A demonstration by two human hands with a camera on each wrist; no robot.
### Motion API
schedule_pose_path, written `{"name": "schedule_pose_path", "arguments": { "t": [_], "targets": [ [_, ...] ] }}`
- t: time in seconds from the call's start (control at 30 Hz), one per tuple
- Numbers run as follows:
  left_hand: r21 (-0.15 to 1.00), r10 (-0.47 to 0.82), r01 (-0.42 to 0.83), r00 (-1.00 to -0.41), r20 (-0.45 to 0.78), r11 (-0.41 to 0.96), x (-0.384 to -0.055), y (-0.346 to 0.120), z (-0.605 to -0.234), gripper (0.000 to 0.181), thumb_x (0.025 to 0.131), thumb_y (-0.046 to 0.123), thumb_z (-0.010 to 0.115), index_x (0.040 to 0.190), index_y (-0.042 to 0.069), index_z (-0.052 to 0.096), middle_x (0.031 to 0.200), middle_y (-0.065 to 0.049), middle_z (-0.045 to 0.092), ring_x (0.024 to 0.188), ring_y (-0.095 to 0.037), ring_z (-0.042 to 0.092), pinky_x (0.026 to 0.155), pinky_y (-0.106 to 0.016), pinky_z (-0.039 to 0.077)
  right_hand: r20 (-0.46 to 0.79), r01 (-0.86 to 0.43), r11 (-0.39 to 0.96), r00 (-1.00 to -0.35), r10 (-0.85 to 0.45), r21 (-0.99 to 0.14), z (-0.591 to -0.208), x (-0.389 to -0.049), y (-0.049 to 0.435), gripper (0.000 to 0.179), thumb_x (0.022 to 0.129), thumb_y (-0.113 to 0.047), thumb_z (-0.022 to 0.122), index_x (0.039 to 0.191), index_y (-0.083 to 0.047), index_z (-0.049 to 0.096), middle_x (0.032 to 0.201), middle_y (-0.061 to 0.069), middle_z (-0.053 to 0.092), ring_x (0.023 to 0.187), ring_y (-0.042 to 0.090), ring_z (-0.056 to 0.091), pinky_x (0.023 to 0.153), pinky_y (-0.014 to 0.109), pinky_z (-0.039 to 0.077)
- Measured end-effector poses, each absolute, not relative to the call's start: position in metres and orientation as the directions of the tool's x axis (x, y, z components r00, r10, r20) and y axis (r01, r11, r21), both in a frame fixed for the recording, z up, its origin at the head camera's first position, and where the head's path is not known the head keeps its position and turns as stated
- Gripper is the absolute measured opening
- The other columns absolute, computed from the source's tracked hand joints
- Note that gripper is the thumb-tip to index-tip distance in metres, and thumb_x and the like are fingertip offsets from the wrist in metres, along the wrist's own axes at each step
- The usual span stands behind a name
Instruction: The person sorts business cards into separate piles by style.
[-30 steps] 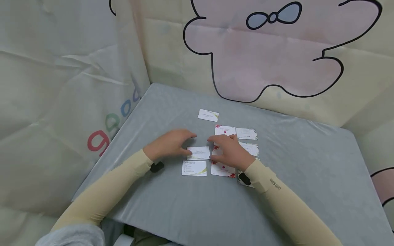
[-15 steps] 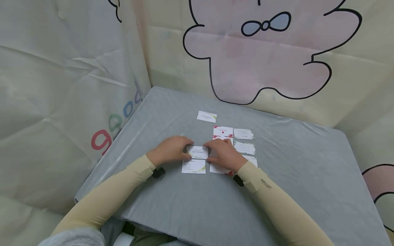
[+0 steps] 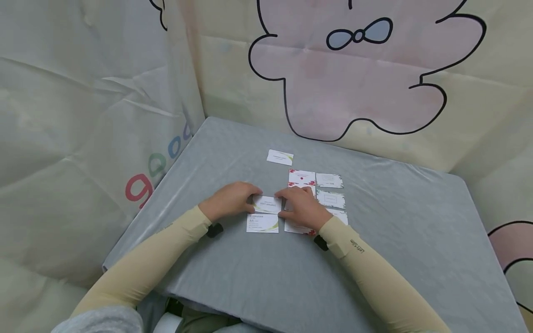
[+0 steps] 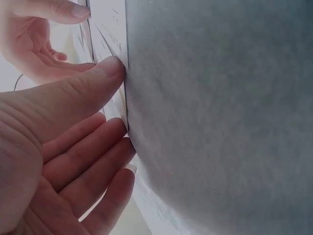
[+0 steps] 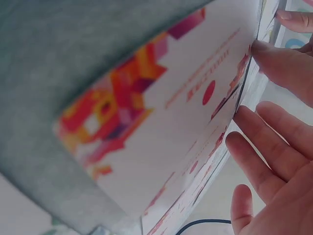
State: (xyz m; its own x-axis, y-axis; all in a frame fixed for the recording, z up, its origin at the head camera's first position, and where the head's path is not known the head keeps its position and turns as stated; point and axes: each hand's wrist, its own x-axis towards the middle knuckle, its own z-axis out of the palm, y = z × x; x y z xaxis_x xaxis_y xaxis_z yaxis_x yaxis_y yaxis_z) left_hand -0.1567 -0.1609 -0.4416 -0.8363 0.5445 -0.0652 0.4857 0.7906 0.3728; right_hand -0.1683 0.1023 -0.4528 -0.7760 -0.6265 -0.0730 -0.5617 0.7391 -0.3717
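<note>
A white business card (image 3: 267, 204) with printed text lies on the grey cloth between my hands. At its left end, my left hand (image 3: 231, 200) holds it by the edge with thumb and forefinger. My right hand (image 3: 306, 207) does the same at the right end. Directly below it is a second business card (image 3: 262, 224) with a yellow-green curve in the corner. Under and beside my right hand runs a column of red-patterned cards (image 3: 301, 177), partly covered. In the left wrist view, the left thumb (image 4: 105, 73) rests at the card's edge.
To the right of the red column, several leaf-bordered cards (image 3: 331, 199) form another column. One more yellow-green card (image 3: 280, 157) lies apart, farther back. A patterned curtain (image 3: 366, 92) stands behind the grey table (image 3: 395, 222).
Both hands have come in from beside the card and taken hold of its two ends. It now sits lined up above the lower card. The head view has shifted slightly.
</note>
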Motion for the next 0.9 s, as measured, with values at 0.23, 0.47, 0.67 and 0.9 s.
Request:
{"name": "schedule_pose_path", "arguments": {
  "t": [0.23, 0.47, 0.67, 0.9],
  "targets": [
    [0.369, 0.554, 0.502, -0.831, -0.044, 0.782, -0.166, -0.168, -0.441, 0.055, 0.09, 0.019, 0.088, 0.139, 0.003, 0.07, 0.134, -0.01, 0.075, 0.122, -0.024, 0.071, 0.107, -0.042, 0.057, -0.046, -0.577, 0.726, -0.77, -0.636, -0.373, -0.452, -0.178, 0.097, 0.059, 0.093, -0.034, 0.087, 0.145, -0.015, 0.066, 0.141, 0.003, 0.071, 0.139, 0.024, 0.061, 0.114, 0.056, 0.037],
    [0.414, 0.543, 0.475, -0.838, -0.057, 0.777, -0.185, -0.171, -0.434, 0.057, 0.091, 0.017, 0.084, 0.144, 0.004, 0.067, 0.141, -0.01, 0.073, 0.129, -0.025, 0.068, 0.113, -0.043, 0.054, -0.013, -0.582, 0.725, -0.776, -0.63, -0.368, -0.451, -0.195, 0.094, 0.057, 0.093, -0.029, 0.083, 0.145, -0.014, 0.066, 0.139, 0.005, 0.07, 0.134, 0.023, 0.062, 0.111, 0.058, 0.037],
    [0.406, 0.52, 0.452, -0.851, -0.069, 0.794, -0.219, -0.162, -0.436, 0.059, 0.095, 0.017, 0.08, 0.15, 0.005, 0.062, 0.148, -0.01, 0.068, 0.137, -0.024, 0.063, 0.119, -0.042, 0.049, -0.015, -0.538, 0.764, -0.814, -0.581, -0.356, -0.449, -0.224, 0.097, 0.058, 0.094, -0.027, 0.079, 0.148, -0.014, 0.063, 0.145, 0.008, 0.068, 0.14, 0.027, 0.061, 0.117, 0.063, 0.033],
    [0.376, 0.511, 0.455, -0.858, -0.06, 0.808, -0.273, -0.142, -0.438, 0.057, 0.099, 0.014, 0.074, 0.153, 0.004, 0.058, 0.153, -0.012, 0.064, 0.142, -0.026, 0.06, 0.123, -0.041, 0.046, -0.018, -0.472, 0.8, -0.858, -0.514, -0.37, -0.445, -0.266, 0.101, 0.057, 0.098, -0.024, 0.078, 0.151, -0.01, 0.059, 0.151, 0.015, 0.064, 0.14, 0.035, 0.061, 0.121, 0.066, 0.038]
  ]
}}
